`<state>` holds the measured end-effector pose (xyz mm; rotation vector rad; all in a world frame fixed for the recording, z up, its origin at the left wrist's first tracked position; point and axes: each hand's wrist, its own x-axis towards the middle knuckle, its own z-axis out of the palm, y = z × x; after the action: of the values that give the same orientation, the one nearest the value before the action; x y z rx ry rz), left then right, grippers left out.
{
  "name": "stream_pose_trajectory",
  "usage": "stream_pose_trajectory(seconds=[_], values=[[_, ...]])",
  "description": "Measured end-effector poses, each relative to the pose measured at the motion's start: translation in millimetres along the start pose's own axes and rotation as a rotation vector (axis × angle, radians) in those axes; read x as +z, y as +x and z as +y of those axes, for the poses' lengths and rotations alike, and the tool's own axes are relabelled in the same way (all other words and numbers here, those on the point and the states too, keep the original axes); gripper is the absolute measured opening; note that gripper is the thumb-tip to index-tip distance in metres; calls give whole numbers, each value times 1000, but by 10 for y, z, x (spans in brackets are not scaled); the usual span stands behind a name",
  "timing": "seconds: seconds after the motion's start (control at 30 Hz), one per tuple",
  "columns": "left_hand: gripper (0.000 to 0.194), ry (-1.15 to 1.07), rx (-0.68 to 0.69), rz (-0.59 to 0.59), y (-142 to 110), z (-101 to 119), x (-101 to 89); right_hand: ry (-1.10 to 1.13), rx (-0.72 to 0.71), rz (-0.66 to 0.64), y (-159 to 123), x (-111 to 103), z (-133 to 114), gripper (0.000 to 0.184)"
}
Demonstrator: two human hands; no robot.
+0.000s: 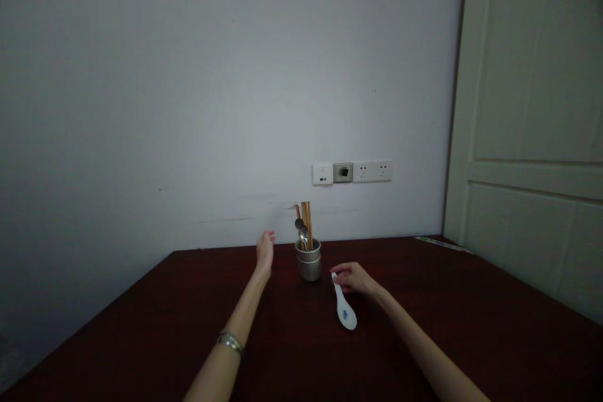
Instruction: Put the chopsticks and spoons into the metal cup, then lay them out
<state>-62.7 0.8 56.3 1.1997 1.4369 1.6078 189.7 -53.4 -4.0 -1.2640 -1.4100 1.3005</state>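
The nearer right hand [357,278] pinches the white spoon [346,314] by its handle tip — bowl slanting personward, slightly right — while the left hand's [265,252] fingers are parted, empty.

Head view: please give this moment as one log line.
left hand: open, near cup | right hand: at white spoon's handle | cup: upright, holds chopsticks, metal spoons
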Motion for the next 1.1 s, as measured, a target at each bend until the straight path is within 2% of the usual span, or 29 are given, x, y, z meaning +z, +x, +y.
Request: stream_pose_trajectory(seconds=[0.2, 0.4, 0.47, 0.57, 0.63, 0.73, 0.8, 1.1], values=[[39, -102, 100, 35, -71, 274, -59, 108, 0, 84, -30, -55, -174, 25], [32, -148, 229, 8, -261, 572, -31, 287, -100, 242, -148, -92, -551, 25], [29, -80, 276, -63, -357, 680, -16, 328, -140, 288, -213, -91, -691, 25], [22, 120, 353, -233, -552, 836, -1, 358, -227, 329, -301, -92, -880, 25], [18, 252, 377, -405, -704, 913, 8, 368, -285, 346, -347, -97, -981, 27], [21, 399, 329, -722, -914, 959, 34, 371, -355, 364, -397, -101, -1082, 31], [24, 448, 287, -852, -1008, 940, 65, 373, -391, 367, -420, -93, -1119, 35], [36, 507, 230, -909, -1073, 704, 275, 397, -483, 434, -428, -44, -1125, 43]])
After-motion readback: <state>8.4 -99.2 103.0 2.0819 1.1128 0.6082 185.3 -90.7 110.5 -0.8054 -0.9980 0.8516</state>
